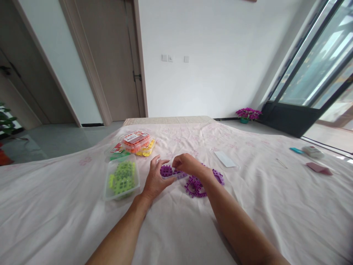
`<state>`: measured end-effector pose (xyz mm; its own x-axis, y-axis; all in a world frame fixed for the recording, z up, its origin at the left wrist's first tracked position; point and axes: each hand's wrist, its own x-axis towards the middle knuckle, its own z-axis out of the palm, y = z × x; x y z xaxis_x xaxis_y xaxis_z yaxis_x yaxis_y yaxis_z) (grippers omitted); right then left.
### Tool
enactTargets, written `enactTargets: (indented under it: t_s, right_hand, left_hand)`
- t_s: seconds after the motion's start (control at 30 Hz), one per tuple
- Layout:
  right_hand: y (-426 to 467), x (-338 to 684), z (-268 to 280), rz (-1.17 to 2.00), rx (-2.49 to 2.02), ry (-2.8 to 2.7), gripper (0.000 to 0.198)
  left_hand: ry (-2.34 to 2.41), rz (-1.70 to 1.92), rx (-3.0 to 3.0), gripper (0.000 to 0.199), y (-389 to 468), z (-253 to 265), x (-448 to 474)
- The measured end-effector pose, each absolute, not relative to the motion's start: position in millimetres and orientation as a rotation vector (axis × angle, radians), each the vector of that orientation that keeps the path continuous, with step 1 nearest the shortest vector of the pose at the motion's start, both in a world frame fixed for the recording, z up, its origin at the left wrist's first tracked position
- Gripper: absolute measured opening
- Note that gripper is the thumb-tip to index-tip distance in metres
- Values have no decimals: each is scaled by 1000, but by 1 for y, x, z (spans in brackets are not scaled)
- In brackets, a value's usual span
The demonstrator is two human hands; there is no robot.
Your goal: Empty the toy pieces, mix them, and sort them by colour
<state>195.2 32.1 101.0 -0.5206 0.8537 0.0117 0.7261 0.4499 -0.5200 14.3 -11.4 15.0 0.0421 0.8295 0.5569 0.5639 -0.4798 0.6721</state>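
My left hand (pixel 157 177) grips the left end of a clear plastic box (pixel 168 177), its thumb along the near side and its fingers over the far side. Purple notched building blocks (pixel 166 170) lie inside the box. Over the box's right part, my right hand (pixel 185 164) is closed with its fingers bent down; what they hold, if anything, is hidden. Beneath and beside my right forearm, a loose heap of purple blocks (pixel 194 186) lies on the cloth.
A box of green blocks (pixel 122 176) stands at left. Behind it are stacked boxes of orange blocks (pixel 135 141) and yellow blocks (pixel 147 148). A white card (pixel 224 159) lies at right on the pale bedcloth (pixel 176 228). A pink paper (pixel 319 168) lies far right.
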Motion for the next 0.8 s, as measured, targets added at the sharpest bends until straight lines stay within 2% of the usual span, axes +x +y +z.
enactTargets:
  t_s: [0.27,0.4,0.57,0.8]
  right_hand:
    - [34,198,100,670,-1312,-2465,30]
    - [35,212,113,544,-1278,-2308,26]
    - [36,237,128,408,-1534,-2123,25]
    - [46,257,115,350,-1913,-2269,29]
  left_hand:
    - [1421,1419,2034,61,-13,19,15]
    - [1491,1495,1994,60,-11,19,11]
    - [1555,1582,1949,60,-9,19,9]
    - [1555,1614,1985,63,-8,16,9]
